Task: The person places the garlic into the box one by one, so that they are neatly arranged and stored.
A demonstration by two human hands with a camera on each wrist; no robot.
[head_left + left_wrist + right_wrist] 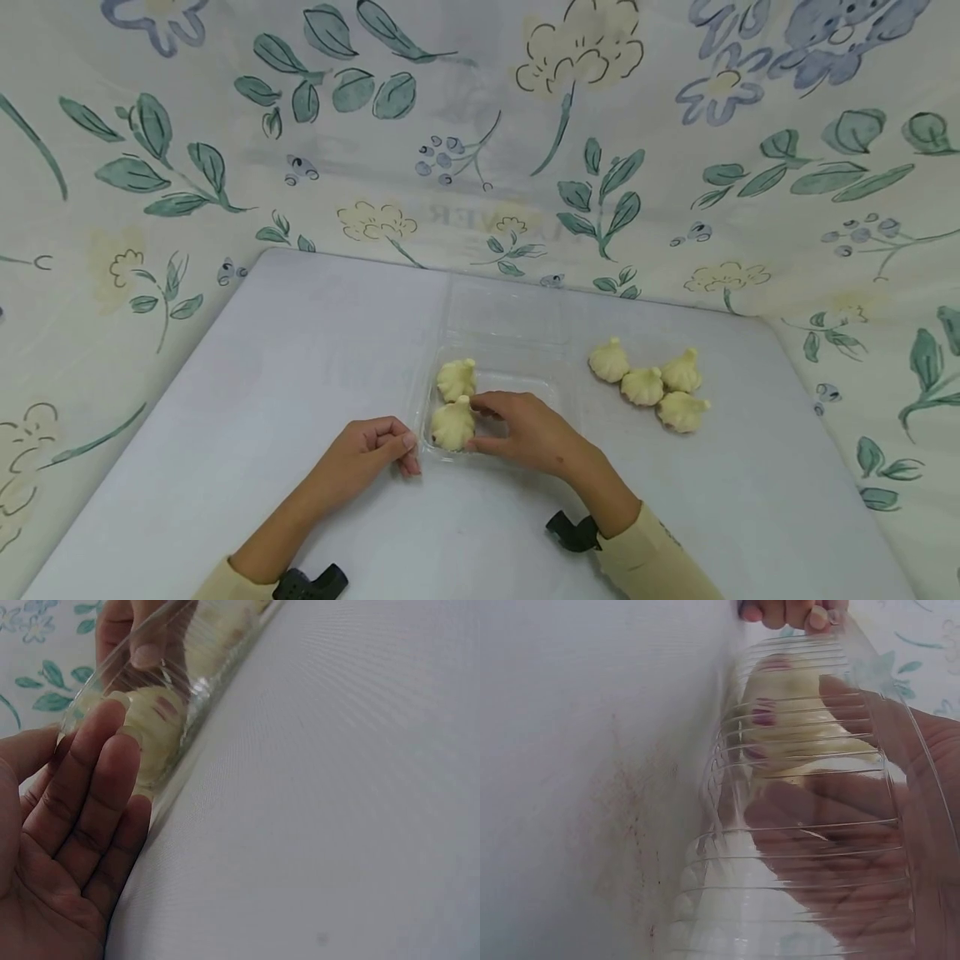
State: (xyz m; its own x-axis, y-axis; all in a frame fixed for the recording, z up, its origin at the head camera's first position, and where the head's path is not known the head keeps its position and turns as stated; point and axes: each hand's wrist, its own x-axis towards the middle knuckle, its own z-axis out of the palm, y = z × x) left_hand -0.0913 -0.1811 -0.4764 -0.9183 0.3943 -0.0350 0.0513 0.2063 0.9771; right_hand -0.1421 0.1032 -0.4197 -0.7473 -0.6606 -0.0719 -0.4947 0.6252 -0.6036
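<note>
A clear plastic container (525, 377) lies on the table with its lid (508, 308) folded back. Two pale garlic bulbs sit along its left side, a far one (456, 380) and a near one (453, 425). Reaching inside, my right hand (531, 433) holds the near garlic bulb between thumb and fingers; the right wrist view shows this bulb (795, 712) through the ribbed wall. My left hand (372, 457) is at the container's near left corner, holding nothing. In the left wrist view its fingers (97, 787) lie loosely bent against the clear wall.
Several more garlic bulbs (642, 387) form a group on the table, right of the container. The white table (247, 375) meets a floral cloth (465, 108) at the back and sides. Dark wrist devices (573, 532) sit at both cuffs.
</note>
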